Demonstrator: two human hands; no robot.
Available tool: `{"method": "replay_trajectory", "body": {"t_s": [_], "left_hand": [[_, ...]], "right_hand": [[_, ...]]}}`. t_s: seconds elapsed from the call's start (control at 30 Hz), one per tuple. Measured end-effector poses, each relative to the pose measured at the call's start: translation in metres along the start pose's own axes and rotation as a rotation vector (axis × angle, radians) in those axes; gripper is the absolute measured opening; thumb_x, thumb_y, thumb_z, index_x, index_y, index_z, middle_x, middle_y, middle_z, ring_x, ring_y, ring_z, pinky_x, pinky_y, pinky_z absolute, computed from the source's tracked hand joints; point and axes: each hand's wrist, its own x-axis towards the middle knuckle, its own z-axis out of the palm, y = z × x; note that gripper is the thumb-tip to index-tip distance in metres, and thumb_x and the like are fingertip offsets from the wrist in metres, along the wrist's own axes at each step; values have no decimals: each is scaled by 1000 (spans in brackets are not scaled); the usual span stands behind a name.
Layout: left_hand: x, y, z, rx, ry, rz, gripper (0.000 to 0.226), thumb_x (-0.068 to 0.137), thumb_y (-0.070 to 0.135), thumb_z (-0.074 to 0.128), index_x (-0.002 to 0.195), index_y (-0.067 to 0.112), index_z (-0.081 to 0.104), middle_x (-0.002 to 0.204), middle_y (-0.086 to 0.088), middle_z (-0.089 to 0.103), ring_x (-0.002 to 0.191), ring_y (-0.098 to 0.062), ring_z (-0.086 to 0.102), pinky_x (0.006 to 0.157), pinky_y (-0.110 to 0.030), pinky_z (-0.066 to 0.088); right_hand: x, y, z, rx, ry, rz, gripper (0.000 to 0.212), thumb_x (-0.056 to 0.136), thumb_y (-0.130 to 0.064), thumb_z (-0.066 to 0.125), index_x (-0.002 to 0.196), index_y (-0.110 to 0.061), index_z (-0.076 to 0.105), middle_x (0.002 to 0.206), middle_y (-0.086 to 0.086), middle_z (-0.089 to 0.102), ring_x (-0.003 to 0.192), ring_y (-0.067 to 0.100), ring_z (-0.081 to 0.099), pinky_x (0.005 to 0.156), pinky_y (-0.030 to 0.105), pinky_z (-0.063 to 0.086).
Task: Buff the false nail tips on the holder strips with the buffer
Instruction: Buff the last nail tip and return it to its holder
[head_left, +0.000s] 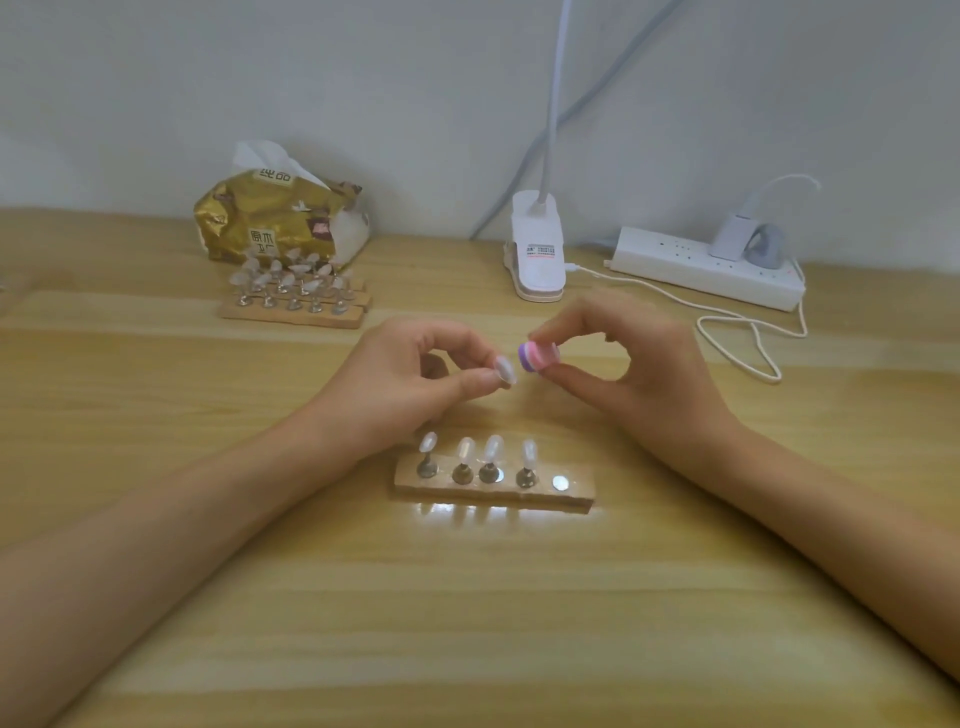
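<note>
My left hand (415, 375) pinches one false nail tip (505, 370) between thumb and fingertips above the wooden counter (467, 623). My right hand (631, 366) grips one small buffer (538, 356), banded purple, white and pink, between thumb and forefinger. The buffer's end sits just beside the tip, and I cannot tell whether the two touch. Below both hands lies one wooden holder strip (576, 496) with five positions. Four carry clear nail tips (492, 448) upright on metal stands, and the fifth, at the right end, shows one bare metal disc (559, 483). Farther back on the left sits a cluster of more holder strips (296, 317), apparently three, their tips too blurred to count. Behind them rests one gold tissue pack (280, 218). Along the wall stand one white clip lamp (537, 260) and one white power strip (706, 270) with one plug (732, 236) in it. One white cable (753, 338) loops across the counter.
</note>
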Motion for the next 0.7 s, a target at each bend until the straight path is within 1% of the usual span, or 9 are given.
{"method": "replay_trajectory", "body": {"t_s": [0.07, 0.13, 0.23, 0.3, 0.37, 0.47, 0.53, 0.6, 0.7], "left_hand": [[0, 1, 1, 10, 0, 4, 12, 85, 19, 75, 78, 29, 75, 69, 15, 66, 48, -4, 42, 49, -17, 38], [1, 0, 1, 18, 1, 9, 9, 83, 22, 75, 78, 29, 75, 71, 13, 66, 48, -4, 42, 48, -18, 38], [0, 1, 1, 2, -15, 27, 16, 83, 20, 75, 75, 33, 74, 82, 6, 71, 52, -9, 43, 50, -23, 38], [-1, 2, 0, 1, -16, 34, 17, 84, 18, 75, 75, 32, 74, 75, 11, 69, 51, -8, 41, 50, -22, 36], [0, 1, 1, 16, -3, 37, 15, 83, 19, 76, 75, 32, 73, 65, 18, 64, 48, -3, 40, 48, -17, 34], [0, 2, 1, 5, -14, 47, 15, 82, 18, 76, 75, 30, 74, 70, 16, 66, 48, -5, 40, 48, -17, 34], [-1, 3, 0, 7, -22, 53, 15, 83, 16, 76, 75, 29, 74, 71, 17, 66, 49, -5, 39, 48, -15, 34], [0, 2, 0, 28, -20, 53, 15, 82, 16, 77, 76, 29, 74, 70, 18, 65, 50, -4, 40, 49, -14, 34], [-1, 2, 1, 14, -30, 62, 16, 82, 16, 76, 75, 30, 74, 71, 18, 66, 50, -6, 39, 49, -15, 34]], "right_hand": [[1, -4, 1, 17, 59, -58, 9, 88, -11, 77, 90, -5, 71, 90, -4, 73, 88, -1, 65, 81, 10, 41], [1, -6, 4, -1, -9, -79, 10, 87, -10, 78, 90, -5, 71, 89, -3, 73, 86, 2, 66, 81, 13, 42], [1, 1, -1, 50, -41, 21, 9, 85, -9, 79, 90, -4, 72, 88, -4, 73, 85, 0, 65, 78, 6, 40], [2, 0, -3, 87, -3, 17, 12, 84, -11, 79, 92, -5, 72, 92, -4, 74, 88, 1, 67, 79, 8, 40], [0, -3, -1, 71, -51, -20, 13, 85, -15, 77, 92, -5, 72, 92, -5, 74, 88, -2, 66, 79, 8, 40], [0, -2, -1, 118, -31, 68, 10, 86, -14, 77, 90, -6, 72, 89, -5, 74, 86, -5, 66, 78, 5, 41], [2, -4, 0, 118, 25, 34, 12, 85, -15, 78, 91, -7, 71, 91, -6, 74, 88, -2, 67, 79, 7, 41], [2, -5, 3, 51, -35, -19, 11, 85, -12, 78, 92, -6, 72, 91, -5, 74, 88, -2, 65, 79, 7, 41], [0, -2, 0, 99, -56, 85, 10, 86, -12, 77, 92, -6, 72, 90, -4, 74, 88, -2, 66, 79, 6, 41]]}}
